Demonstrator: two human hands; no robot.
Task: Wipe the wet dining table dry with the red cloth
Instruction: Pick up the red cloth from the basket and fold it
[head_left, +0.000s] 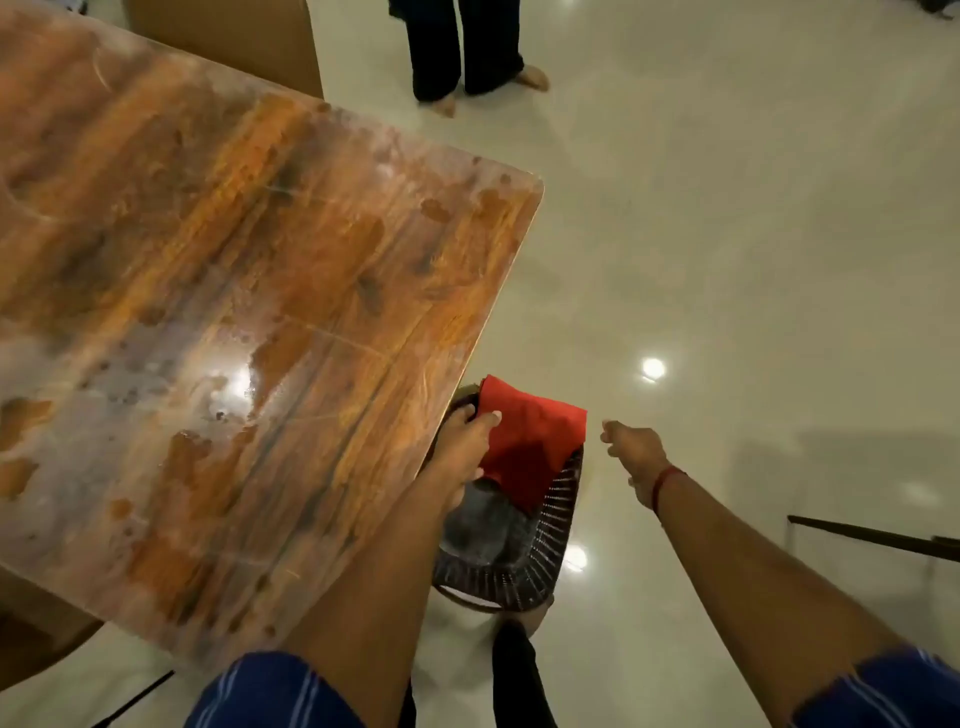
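Left hand seemingly pinching crumpled red cloth in dark woven basket, right hand loosely curled, empty, beside wet glossy wooden dining table, bystander's legs beyond

Down at lower centre, a dark woven basket sits on the glossy pale floor, something grey inside it (too dim to identify). Top of the frame, a bystander's dark trouser legs, bare feet. Far right, a thin dark bar cuts in.
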